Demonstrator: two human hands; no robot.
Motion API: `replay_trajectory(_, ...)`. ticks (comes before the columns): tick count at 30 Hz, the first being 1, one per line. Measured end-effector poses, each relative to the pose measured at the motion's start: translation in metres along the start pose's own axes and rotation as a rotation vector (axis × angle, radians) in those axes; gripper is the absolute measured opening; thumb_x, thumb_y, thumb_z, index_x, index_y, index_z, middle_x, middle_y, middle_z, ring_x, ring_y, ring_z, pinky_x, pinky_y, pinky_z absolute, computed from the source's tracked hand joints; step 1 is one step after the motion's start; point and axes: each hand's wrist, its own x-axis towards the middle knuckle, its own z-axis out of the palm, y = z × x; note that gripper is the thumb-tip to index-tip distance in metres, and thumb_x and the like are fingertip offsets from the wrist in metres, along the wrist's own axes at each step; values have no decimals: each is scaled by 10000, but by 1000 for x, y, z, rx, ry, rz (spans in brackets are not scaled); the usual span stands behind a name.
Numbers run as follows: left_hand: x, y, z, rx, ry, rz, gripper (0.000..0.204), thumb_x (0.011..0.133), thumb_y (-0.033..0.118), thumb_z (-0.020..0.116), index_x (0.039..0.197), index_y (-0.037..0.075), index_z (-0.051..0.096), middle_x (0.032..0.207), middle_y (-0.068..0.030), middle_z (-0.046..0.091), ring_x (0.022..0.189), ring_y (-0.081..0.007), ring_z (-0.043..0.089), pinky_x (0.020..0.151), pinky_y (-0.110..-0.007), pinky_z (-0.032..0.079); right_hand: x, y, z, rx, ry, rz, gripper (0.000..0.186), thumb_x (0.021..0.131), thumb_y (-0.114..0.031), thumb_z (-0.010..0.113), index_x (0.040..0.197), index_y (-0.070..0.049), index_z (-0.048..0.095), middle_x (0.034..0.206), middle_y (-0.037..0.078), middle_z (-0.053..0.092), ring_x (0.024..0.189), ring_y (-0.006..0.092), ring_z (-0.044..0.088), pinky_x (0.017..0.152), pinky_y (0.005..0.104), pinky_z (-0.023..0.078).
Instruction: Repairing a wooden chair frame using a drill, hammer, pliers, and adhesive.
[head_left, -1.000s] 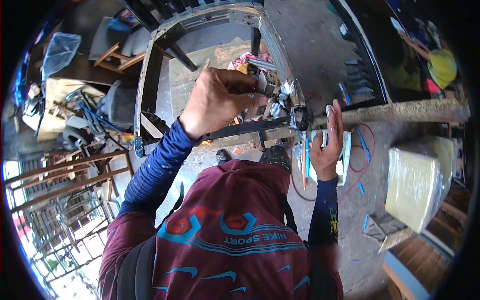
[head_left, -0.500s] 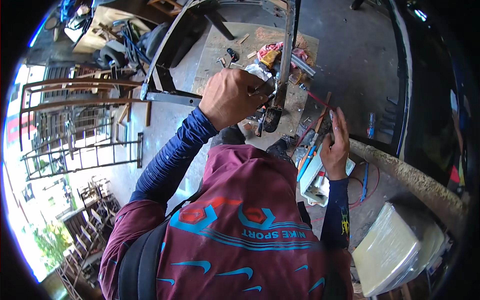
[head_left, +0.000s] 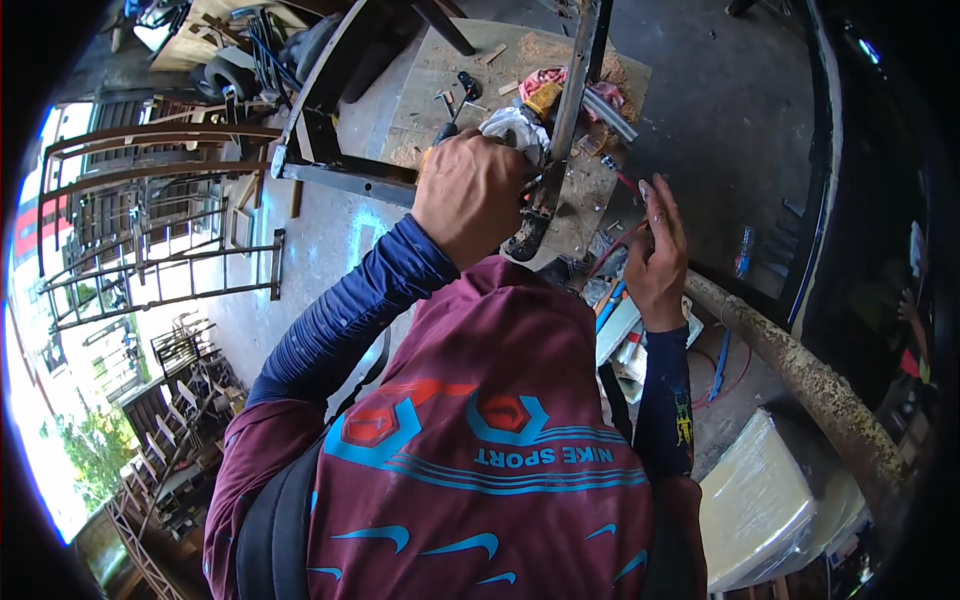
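Observation:
A dark, worn frame [head_left: 571, 115], perhaps of metal or wood, stands in front of me, with a crossbar [head_left: 350, 178] running left from behind my left hand. My left hand [head_left: 468, 195] is closed beside the frame's near, scuffed end [head_left: 528, 238]. What its fingers grip is hidden by the back of the hand. To the right, my right hand [head_left: 658, 260] is raised with its fingers stretched upward, holding nothing. It is apart from the frame, above a white container [head_left: 622, 335] with tools in it.
A board [head_left: 430, 85] with shavings lies beyond the frame, bearing a white cloth [head_left: 515, 128], a yellow tool [head_left: 543, 100] and a metal tube [head_left: 612, 115]. At right slopes a crusty pole [head_left: 800, 360] near a wrapped block [head_left: 755, 500]. Racks [head_left: 160, 270] stand left.
My view has shifted slightly. My left hand stays closed by the frame's end, now turned more back-up. The right hand has drawn slightly left, its fingers still stretched.

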Motion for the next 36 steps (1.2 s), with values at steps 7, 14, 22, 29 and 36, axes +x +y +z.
replay_trajectory(7, -1, 12, 3, 125, 164, 157, 59, 656, 62, 612, 686, 12, 619, 664, -199, 588, 722, -373, 620, 666, -465, 506, 23, -6, -6, -26, -29, -94, 639, 789, 109, 476, 1417, -6, 509, 1446, 213, 500, 1266, 404, 541, 1068, 447, 427)
replay_trajectory(14, 4, 6, -5, -37, -69, -50, 349, 749, 179, 812, 1081, 90, 757, 725, -158, 647, 678, -305, 663, 633, -389, 517, 35, -8, -7, 175, 71, -161, 653, 788, 126, 476, 1422, -24, 506, 1445, 187, 507, 1290, 390, 533, 1051, 431, 455)
replay_trajectory(22, 27, -56, -26, -279, -119, -160, 412, 787, 236, 852, 1119, 23, 734, 863, -108, 751, 711, -127, 725, 635, -273, 594, 6, -1, 2, 174, -11, -59, 598, 815, 113, 467, 1407, 35, 487, 1433, 239, 501, 1315, 405, 507, 1088, 431, 428)
replay_trajectory(29, 43, -90, 12, -438, -544, -33, 635, 789, 356, 815, 1294, 12, 643, 1107, -155, 735, 1011, -224, 707, 921, -350, 553, 10, -6, 4, 140, -54, -89, 560, 854, 89, 457, 1411, 42, 479, 1416, 232, 515, 1302, 404, 515, 1101, 428, 416)
replay_trajectory(36, 65, -97, 30, -1032, -986, -97, 842, 631, 336, 878, 1283, -114, 591, 1069, -193, 715, 951, -245, 663, 911, -330, 507, 27, -30, 7, 174, -62, -110, 586, 858, 64, 457, 1443, 58, 424, 1450, 217, 498, 1323, 363, 514, 1126, 443, 382)
